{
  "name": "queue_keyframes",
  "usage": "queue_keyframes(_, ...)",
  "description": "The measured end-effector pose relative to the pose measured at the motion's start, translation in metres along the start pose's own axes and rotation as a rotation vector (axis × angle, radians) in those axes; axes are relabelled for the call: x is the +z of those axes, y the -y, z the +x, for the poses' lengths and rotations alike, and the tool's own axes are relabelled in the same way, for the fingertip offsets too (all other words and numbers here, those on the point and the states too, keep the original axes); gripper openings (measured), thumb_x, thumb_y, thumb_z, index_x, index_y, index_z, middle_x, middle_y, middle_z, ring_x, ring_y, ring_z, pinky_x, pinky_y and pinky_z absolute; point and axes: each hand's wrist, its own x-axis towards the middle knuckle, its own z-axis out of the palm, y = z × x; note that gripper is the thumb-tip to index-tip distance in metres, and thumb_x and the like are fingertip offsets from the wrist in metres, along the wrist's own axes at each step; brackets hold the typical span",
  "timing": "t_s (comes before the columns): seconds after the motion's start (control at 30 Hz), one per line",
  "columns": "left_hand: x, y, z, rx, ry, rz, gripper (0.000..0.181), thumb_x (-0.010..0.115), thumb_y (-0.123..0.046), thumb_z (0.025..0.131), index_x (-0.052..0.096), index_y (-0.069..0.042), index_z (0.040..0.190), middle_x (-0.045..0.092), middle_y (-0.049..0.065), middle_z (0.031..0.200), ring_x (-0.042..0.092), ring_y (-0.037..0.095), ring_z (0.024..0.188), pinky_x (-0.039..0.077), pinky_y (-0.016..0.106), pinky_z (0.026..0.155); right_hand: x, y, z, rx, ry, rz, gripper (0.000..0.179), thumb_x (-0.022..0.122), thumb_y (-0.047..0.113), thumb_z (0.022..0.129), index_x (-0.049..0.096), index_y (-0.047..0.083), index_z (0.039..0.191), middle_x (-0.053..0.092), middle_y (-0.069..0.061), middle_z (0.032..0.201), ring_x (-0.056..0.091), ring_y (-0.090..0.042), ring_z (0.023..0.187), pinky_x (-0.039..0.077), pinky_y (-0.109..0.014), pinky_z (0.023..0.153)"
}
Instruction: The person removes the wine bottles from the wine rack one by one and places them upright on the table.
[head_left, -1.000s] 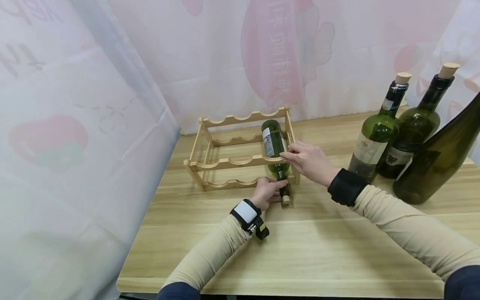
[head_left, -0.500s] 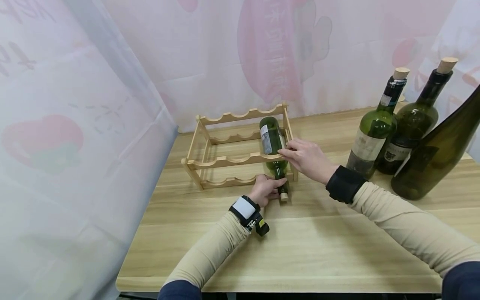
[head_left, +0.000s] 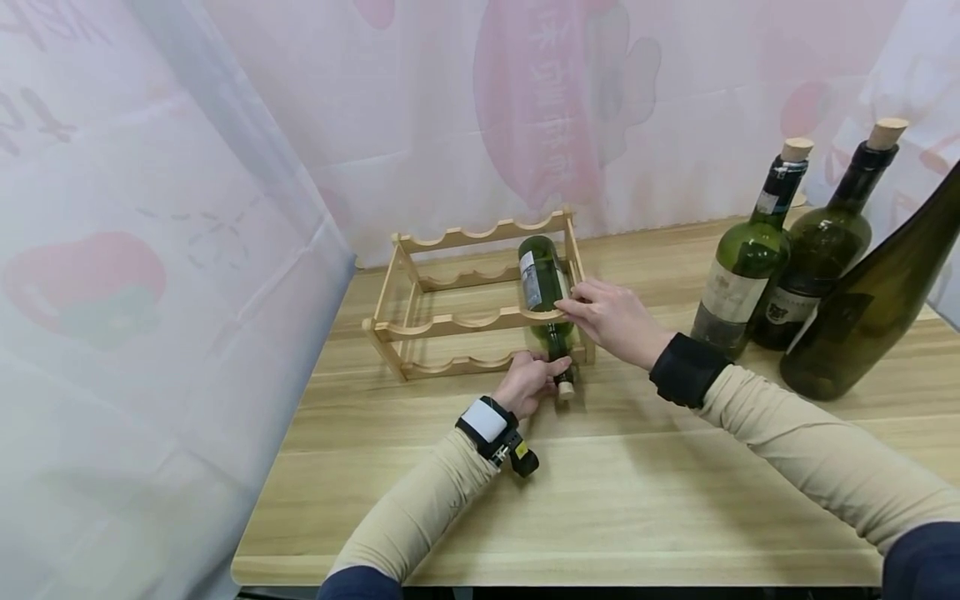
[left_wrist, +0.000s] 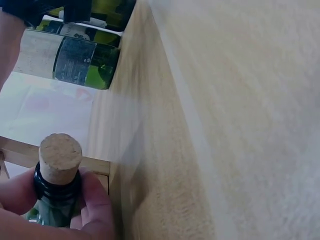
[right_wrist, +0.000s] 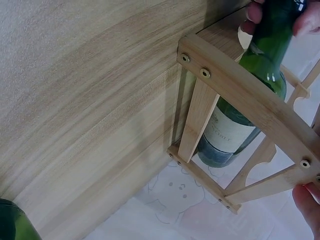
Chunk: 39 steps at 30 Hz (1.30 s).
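A green wine bottle (head_left: 542,275) lies in the right-hand, lower slot of a wooden wine rack (head_left: 442,325), its corked neck toward the front. My left hand (head_left: 525,383) grips that neck, thumb on one side and fingers on the other. In the left wrist view the cork (left_wrist: 60,152) sticks out just beyond the fingers. My right hand (head_left: 611,321) pinches the right end of the rack's upper front rail. Through the rack's side in the right wrist view, the bottle's pale label (right_wrist: 227,131) shows.
Three more wine bottles stand at the right: a labelled green one (head_left: 738,279), a darker one (head_left: 813,267) behind it, and a tall olive one (head_left: 862,308). Printed cloth (head_left: 420,108) hangs behind the wooden table (head_left: 637,500) and along its left side.
The corked end of the bottle has shifted very slightly back toward the rack, with my left hand on it. My right hand stays on the rail.
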Motion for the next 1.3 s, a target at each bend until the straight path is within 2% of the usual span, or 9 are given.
queue_keyframes(0.13,0.000,0.003,-0.003,0.045,0.017,-0.030,0.019,0.064,-0.005,0.091,0.059,0.005,0.106,0.056,0.000,0.081,0.046,0.005,0.057,0.037,0.017,0.055,0.001,0.000,-0.001,0.000,-0.006,-0.006,0.018,0.071,0.010,0.086,0.074,0.010,0.103,0.062,-0.007,0.085,0.053,-0.021,0.075,0.048,-0.033,0.058)
queue_keyframes(0.33,0.000,0.008,-0.012,0.068,0.024,-0.031,0.009,0.065,-0.007,0.091,0.058,-0.002,0.092,0.054,-0.002,0.076,0.044,0.006,0.056,0.035,0.017,0.054,0.002,0.000,0.000,-0.006,-0.004,-0.007,0.018,0.070,0.009,0.086,0.074,0.009,0.104,0.062,-0.008,0.085,0.053,-0.021,0.075,0.049,-0.033,0.059)
queue_keyframes(0.43,0.000,0.009,-0.018,0.068,0.024,-0.042,0.008,0.064,-0.007,0.091,0.058,-0.002,0.092,0.055,-0.002,0.078,0.046,0.006,0.059,0.036,0.017,0.054,0.002,-0.001,0.000,-0.009,-0.003,-0.012,0.018,0.071,0.009,0.086,0.074,0.009,0.104,0.061,-0.008,0.085,0.053,-0.021,0.075,0.049,-0.033,0.059)
queue_keyframes(0.53,0.002,0.010,-0.023,0.071,0.026,-0.044,0.015,0.064,-0.006,0.091,0.058,0.003,0.101,0.056,0.000,0.083,0.049,0.007,0.063,0.038,0.017,0.056,0.002,-0.001,0.000,-0.009,-0.009,-0.012,0.018,0.072,0.010,0.085,0.074,0.009,0.103,0.062,-0.008,0.085,0.053,-0.021,0.075,0.049,-0.033,0.058)
queue_keyframes(0.7,0.002,0.011,-0.032,0.076,0.030,-0.029,0.038,0.065,-0.008,0.091,0.051,0.012,0.121,0.054,0.003,0.094,0.052,0.008,0.069,0.040,0.019,0.061,0.003,-0.001,0.000,-0.014,-0.017,-0.015,0.018,0.073,0.010,0.084,0.074,0.009,0.102,0.062,-0.007,0.085,0.054,-0.021,0.075,0.049,-0.034,0.058)
queue_keyframes(0.77,0.002,0.011,-0.036,0.081,0.040,-0.017,0.037,0.063,-0.009,0.092,0.052,0.012,0.120,0.054,0.003,0.094,0.052,0.008,0.071,0.040,0.020,0.063,0.003,-0.001,0.000,-0.014,-0.020,-0.013,0.018,0.073,0.010,0.084,0.074,0.009,0.102,0.062,-0.007,0.085,0.054,-0.021,0.075,0.049,-0.034,0.058)
queue_keyframes(0.9,0.001,0.012,-0.045,0.088,0.061,-0.011,0.014,0.063,-0.009,0.093,0.059,0.002,0.100,0.057,0.000,0.084,0.051,0.008,0.070,0.039,0.022,0.065,0.002,0.000,0.000,-0.016,-0.022,-0.010,0.018,0.073,0.009,0.084,0.074,0.009,0.102,0.062,-0.008,0.086,0.055,-0.022,0.075,0.050,-0.034,0.059)
queue_keyframes(0.97,0.001,0.012,-0.050,0.096,0.065,-0.015,0.009,0.063,-0.009,0.093,0.059,-0.002,0.094,0.058,-0.001,0.080,0.052,0.008,0.069,0.039,0.021,0.065,0.002,0.000,-0.001,-0.019,-0.023,-0.006,0.019,0.073,0.009,0.084,0.074,0.008,0.102,0.063,-0.008,0.086,0.056,-0.022,0.077,0.051,-0.035,0.061)
queue_keyframes(1.3,-0.006,0.014,-0.065,0.094,0.079,0.003,0.025,0.062,-0.010,0.093,0.059,0.007,0.111,0.064,0.001,0.083,0.059,0.007,0.070,0.041,0.021,0.067,0.002,-0.002,-0.002,-0.046,0.000,0.016,0.023,0.072,0.008,0.084,0.072,0.005,0.107,0.063,-0.010,0.091,0.057,-0.025,0.082,0.052,-0.038,0.067)
